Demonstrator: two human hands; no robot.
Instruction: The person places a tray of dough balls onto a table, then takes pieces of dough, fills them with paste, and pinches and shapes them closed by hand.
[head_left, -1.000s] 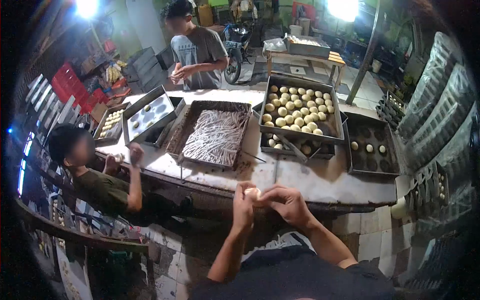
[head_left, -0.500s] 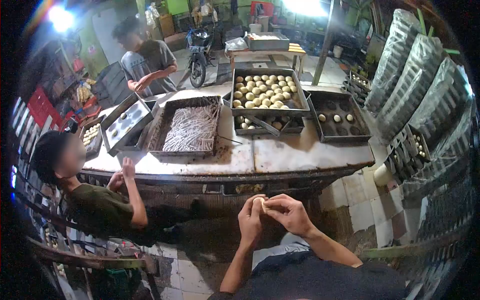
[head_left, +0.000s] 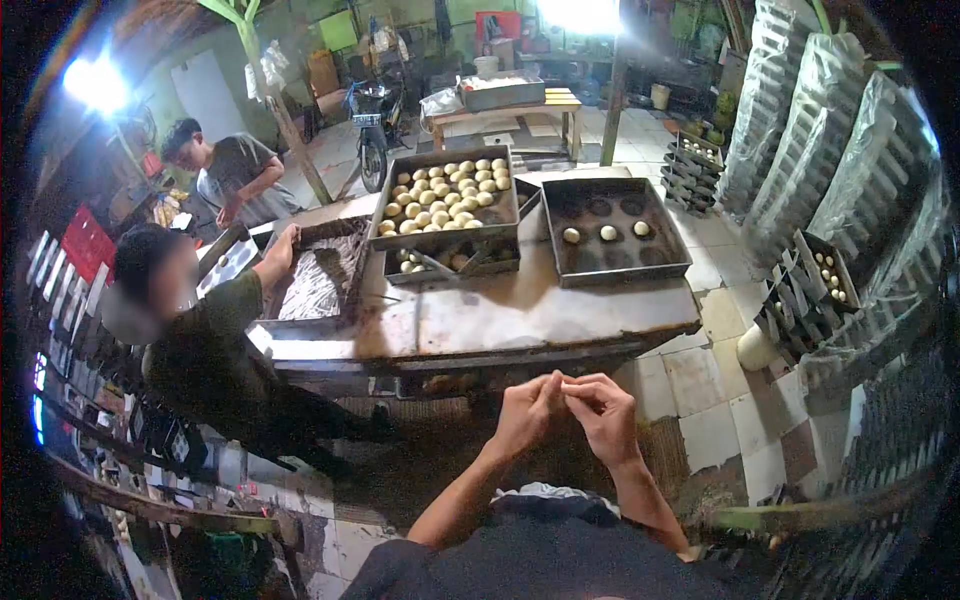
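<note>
My left hand [head_left: 528, 415] and my right hand [head_left: 607, 415] meet in front of my body, beyond the near side of the worktable. Fingers on both are bent and pinched together, thumbs and fingertips touching. The small pale piece of dough between them shows in the earlier view but is now mostly covered by the fingers. Closest beyond my hands is a dark metal tray [head_left: 625, 268] holding three pale dough balls [head_left: 608, 232] in a row. Left of it, a tray [head_left: 445, 238] full of dough balls rests on another tray [head_left: 500, 266].
A co-worker [head_left: 215, 340] at the left reaches over a tray of whitish strips [head_left: 318, 285]; another person [head_left: 230, 175] stands behind. Wrapped tray stacks [head_left: 845, 150] rise at the right, near a white bucket [head_left: 757, 348]. A motorbike [head_left: 372, 135] and bench [head_left: 560, 108] are farther back.
My view has swung right, and my hands have turned more upright, hiding the dough. The near co-worker has moved up to the table with an arm over the strip tray.
</note>
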